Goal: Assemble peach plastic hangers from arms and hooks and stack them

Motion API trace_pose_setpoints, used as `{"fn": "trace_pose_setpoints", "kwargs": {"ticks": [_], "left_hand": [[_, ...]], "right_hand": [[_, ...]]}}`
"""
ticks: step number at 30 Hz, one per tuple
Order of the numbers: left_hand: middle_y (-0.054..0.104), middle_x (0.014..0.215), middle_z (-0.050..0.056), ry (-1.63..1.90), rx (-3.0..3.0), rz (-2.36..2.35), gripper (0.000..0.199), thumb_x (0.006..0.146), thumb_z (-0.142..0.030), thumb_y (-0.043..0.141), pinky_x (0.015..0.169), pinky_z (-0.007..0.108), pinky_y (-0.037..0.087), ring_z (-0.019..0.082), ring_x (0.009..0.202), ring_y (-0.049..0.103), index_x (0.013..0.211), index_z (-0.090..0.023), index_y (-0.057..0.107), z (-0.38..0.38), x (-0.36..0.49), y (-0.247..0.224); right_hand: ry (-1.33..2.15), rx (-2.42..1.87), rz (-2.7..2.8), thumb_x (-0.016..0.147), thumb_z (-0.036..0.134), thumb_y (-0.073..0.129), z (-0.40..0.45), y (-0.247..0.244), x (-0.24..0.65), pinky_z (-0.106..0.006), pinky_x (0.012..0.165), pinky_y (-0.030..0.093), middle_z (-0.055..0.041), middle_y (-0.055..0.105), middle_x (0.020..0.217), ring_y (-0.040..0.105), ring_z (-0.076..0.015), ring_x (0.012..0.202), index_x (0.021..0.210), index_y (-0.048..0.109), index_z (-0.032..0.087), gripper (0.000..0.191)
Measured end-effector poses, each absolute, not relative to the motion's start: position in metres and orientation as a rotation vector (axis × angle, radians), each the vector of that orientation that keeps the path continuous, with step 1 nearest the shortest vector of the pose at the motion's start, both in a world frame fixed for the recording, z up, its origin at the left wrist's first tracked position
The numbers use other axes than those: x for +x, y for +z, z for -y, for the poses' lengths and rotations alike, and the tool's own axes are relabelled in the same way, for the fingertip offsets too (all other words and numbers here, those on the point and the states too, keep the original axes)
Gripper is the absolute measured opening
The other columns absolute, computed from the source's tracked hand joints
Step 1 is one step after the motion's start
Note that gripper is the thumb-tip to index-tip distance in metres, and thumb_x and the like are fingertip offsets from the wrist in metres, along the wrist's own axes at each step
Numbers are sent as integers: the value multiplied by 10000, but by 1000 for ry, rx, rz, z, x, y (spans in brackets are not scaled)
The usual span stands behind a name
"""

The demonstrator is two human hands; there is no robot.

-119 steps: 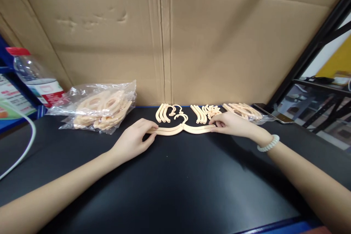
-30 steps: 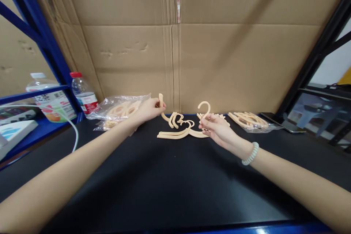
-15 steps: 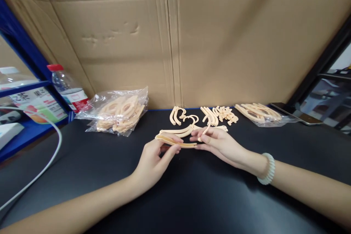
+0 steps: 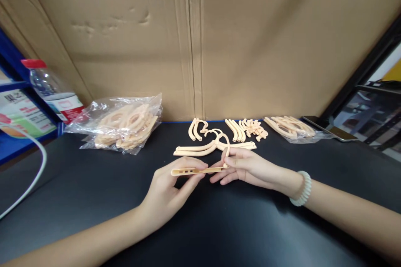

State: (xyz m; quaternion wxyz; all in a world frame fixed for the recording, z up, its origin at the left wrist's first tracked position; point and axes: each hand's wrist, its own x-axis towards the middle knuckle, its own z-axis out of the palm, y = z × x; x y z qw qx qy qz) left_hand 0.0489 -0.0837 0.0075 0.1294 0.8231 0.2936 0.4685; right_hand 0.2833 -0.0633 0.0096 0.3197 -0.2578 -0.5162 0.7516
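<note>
In my left hand is a beige plastic hanger arm, pinched level between thumb and fingers, its slotted edge toward me. My right hand grips a curved hanger hook by its lower end. That end meets the right tip of the arm; whether it sits inside cannot be told. Just beyond my hands lie joined hangers with their hooks pointing away. Behind them are loose hanger arms in a row, a pile of small hooked pieces and two more arms beside a hook.
Clear bags of beige parts stand at the left, and another opened bag lies at the right near a dark phone-like slab. A red-capped bottle and a white cable are far left. Cardboard walls the back.
My right hand has brought the hook's lower end down onto the arm's tip. The left hand has turned the arm so its slots show. The view has shifted slightly.
</note>
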Motion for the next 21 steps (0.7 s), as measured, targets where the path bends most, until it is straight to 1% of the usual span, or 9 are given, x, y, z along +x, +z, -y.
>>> {"fn": "trace_pose_setpoints", "kwargs": {"ticks": [5, 9, 12, 16, 21], "left_hand": [[743, 920, 13, 1374, 2417, -893, 143, 881, -162, 603, 760, 295, 600, 186, 850, 717, 954, -264, 672, 83, 49, 7], [750, 890, 3, 1403, 2422, -892, 111, 873, -189, 616, 736, 288, 605, 183, 806, 724, 919, -268, 679, 83, 49, 8], [751, 892, 8, 1388, 2399, -930, 103, 876, -199, 610, 729, 284, 606, 184, 803, 724, 915, -261, 683, 82, 49, 9], [750, 898, 9, 1375, 2432, -911, 117, 873, -174, 612, 746, 273, 600, 176, 813, 722, 923, -250, 686, 81, 49, 8], [750, 930, 16, 1384, 2480, -821, 156, 867, -135, 622, 772, 277, 595, 180, 857, 720, 961, -244, 681, 83, 48, 9]], "right_hand": [[1974, -677, 1333, 861, 374, 704, 63, 11, 283, -353, 827, 528, -155, 693, 1099, 702, -269, 974, 874, 516, 165, 281], [2013, -649, 1298, 857, 347, 713, 64, 12, 284, -349, 834, 521, -174, 685, 1121, 689, -283, 1009, 848, 507, 162, 277], [2025, -626, 1291, 860, 336, 712, 63, 11, 284, -355, 849, 515, -168, 688, 1112, 687, -282, 1012, 840, 499, 165, 273], [2006, -616, 1305, 871, 334, 698, 62, 11, 285, -371, 869, 509, -141, 699, 1069, 691, -273, 1003, 850, 494, 172, 262], [1961, -654, 1335, 838, 340, 732, 63, 12, 285, -384, 869, 517, -151, 694, 1085, 691, -275, 1002, 832, 492, 167, 296]]}}
